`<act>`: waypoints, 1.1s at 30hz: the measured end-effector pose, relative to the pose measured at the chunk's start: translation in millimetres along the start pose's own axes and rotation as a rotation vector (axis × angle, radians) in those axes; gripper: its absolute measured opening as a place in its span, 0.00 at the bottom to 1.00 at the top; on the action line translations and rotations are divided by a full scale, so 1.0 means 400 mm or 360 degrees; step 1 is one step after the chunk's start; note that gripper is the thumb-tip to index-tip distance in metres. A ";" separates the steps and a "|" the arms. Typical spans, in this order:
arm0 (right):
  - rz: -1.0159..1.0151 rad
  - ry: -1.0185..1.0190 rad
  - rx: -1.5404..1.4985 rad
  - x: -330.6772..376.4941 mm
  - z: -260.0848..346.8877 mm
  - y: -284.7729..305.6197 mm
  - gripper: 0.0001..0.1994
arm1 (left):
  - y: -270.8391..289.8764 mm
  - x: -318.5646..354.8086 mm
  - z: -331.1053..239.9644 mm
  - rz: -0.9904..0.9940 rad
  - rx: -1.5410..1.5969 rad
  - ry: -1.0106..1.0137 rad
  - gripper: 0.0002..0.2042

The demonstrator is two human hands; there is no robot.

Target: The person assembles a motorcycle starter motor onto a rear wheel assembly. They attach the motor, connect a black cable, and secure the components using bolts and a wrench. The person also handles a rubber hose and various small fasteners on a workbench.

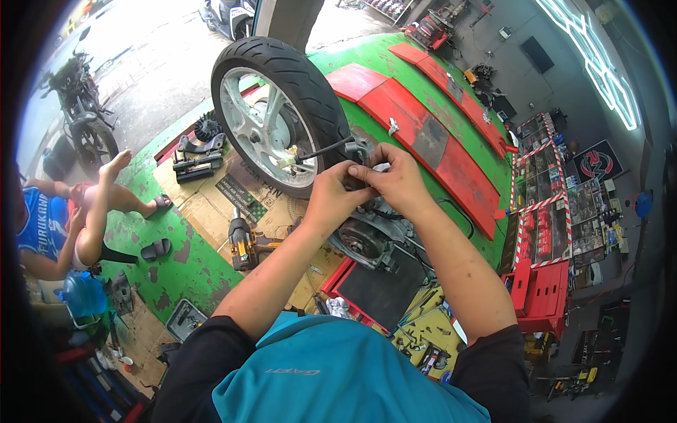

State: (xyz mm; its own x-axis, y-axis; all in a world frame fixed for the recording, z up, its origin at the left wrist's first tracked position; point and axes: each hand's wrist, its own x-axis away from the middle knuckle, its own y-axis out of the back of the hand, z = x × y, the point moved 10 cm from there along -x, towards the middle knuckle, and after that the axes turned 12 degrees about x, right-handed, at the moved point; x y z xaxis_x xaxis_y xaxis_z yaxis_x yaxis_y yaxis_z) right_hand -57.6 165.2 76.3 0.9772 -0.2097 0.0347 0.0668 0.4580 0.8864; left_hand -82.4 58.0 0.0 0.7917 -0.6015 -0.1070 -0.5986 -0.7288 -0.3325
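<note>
My left hand (337, 192) and my right hand (396, 180) meet over a scooter engine (384, 222), fingertips pressed together. Both are closed in a pinch, and what they hold is hidden behind the fingers. Just beyond them, a black hose (324, 149) with a pale connector (288, 162) at its end sticks out to the left, across the wheel. The rear wheel (247, 120), with white spokes and a black tire, stands upright beyond my left hand. Below my hands sits a round metal housing (360, 238) on the engine's side.
A yellow and black power drill (243, 243) lies on cardboard (204, 190) at left, near black parts (199, 156). Red lift ramps (423, 137) run along the green floor at right. Tools lie on a yellow surface (416, 338) by my right arm. A person (53, 218) sits at far left.
</note>
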 end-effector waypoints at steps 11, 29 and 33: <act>0.0101 0.0127 -0.0328 0.001 0.006 -0.010 0.14 | -0.016 0.005 -0.012 0.0163 0.0446 -0.0098 0.11; 0.0204 0.0153 -0.0384 -0.018 0.038 -0.018 0.13 | 0.002 -0.019 -0.001 0.0282 0.0298 -0.0030 0.12; 0.0303 0.0293 -0.0592 -0.030 0.120 -0.009 0.11 | 0.057 0.005 -0.016 0.0047 0.0336 -0.0125 0.11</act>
State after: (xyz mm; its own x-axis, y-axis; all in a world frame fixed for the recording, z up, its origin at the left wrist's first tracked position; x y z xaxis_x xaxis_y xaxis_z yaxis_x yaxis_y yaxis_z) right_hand -79.1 124.4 94.9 0.9964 0.0497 0.0686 -0.0823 0.7597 0.6451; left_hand -95.3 37.9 -1.7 0.7860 -0.5885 -0.1894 -0.5896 -0.6215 -0.5159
